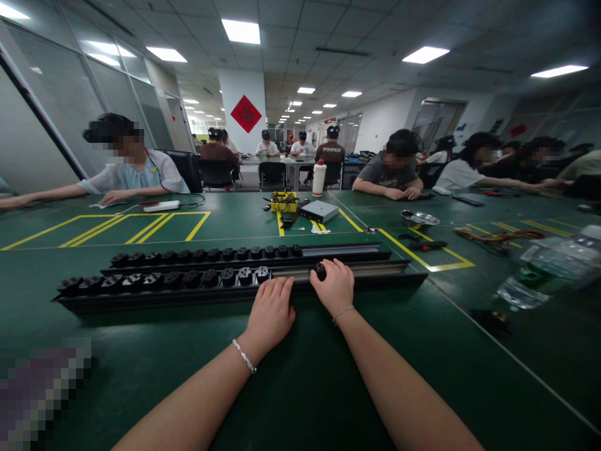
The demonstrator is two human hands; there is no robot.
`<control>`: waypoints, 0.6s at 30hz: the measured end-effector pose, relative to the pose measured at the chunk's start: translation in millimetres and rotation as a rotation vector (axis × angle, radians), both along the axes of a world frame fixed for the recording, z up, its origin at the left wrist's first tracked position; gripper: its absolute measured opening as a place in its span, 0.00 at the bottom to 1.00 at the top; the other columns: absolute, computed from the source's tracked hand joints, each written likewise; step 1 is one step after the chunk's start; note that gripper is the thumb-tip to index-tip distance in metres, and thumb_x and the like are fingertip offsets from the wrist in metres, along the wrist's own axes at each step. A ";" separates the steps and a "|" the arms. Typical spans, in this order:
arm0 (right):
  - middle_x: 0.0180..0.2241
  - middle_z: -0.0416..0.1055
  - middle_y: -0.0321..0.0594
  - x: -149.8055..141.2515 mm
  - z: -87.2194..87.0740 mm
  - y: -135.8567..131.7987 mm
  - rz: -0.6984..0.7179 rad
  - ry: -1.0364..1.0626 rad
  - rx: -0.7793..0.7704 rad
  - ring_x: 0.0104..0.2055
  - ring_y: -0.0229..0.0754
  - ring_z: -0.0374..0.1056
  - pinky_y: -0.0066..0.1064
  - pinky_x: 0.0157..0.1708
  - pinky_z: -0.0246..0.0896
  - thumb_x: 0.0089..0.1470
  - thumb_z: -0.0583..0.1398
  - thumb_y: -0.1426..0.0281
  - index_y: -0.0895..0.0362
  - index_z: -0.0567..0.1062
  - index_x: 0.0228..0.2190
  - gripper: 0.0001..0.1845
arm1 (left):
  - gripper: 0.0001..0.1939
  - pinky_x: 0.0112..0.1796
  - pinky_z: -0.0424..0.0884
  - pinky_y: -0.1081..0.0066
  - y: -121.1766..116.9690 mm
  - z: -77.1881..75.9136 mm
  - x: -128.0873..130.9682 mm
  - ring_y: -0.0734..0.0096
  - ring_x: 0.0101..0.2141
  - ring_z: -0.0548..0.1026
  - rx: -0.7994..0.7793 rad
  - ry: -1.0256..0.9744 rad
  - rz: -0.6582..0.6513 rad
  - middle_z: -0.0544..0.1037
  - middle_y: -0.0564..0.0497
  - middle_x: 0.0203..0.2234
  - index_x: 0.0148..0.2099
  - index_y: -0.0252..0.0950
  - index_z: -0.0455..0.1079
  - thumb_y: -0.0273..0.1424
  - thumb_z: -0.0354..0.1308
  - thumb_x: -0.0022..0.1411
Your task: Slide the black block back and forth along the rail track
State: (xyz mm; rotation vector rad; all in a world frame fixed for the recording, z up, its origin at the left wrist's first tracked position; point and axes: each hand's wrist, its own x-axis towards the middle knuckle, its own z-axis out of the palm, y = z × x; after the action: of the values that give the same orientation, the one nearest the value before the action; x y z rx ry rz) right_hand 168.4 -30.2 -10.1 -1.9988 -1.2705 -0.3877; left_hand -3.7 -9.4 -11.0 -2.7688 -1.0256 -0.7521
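Note:
Two long black rails lie side by side on the table: a near rail [385,284] and a far rail [366,250]. Dark socket-like modules [190,280] fill the left part of the near one, several with pale metal faces. My left hand [270,310] is bent over the near rail's front edge, just beside the last module in the row, its fingers closed together on the rail. Over the bare channel to the right, my right hand [335,285] pinches a small black round part [320,271] between thumb and fingers. My fingers hide much of that part.
Behind the rails stand a yellow box with cables [284,202], a grey metal box [318,211] and a white bottle [318,178]. To the right are a metal bowl [419,219], wires [498,237] and a clear plastic bottle [547,269]. Other people sit across the table.

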 end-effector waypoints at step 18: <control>0.46 0.73 0.44 -1.5 0.1 0.0 0.003 0.037 -0.020 0.56 0.50 0.59 0.46 0.58 0.41 0.50 0.55 0.63 0.57 0.76 0.40 0.18 | 0.28 0.56 0.57 0.57 -0.8 1.7 -0.3 0.57 0.52 0.64 -0.005 0.008 0.010 0.69 0.43 0.52 0.59 0.34 0.59 0.28 0.53 0.54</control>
State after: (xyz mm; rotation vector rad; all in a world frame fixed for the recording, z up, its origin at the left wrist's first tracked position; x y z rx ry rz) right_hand 166.9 -30.2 -10.0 -2.0114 -1.2586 -0.3368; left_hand -4.0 -10.1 -9.3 -2.7659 -1.0407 -0.7372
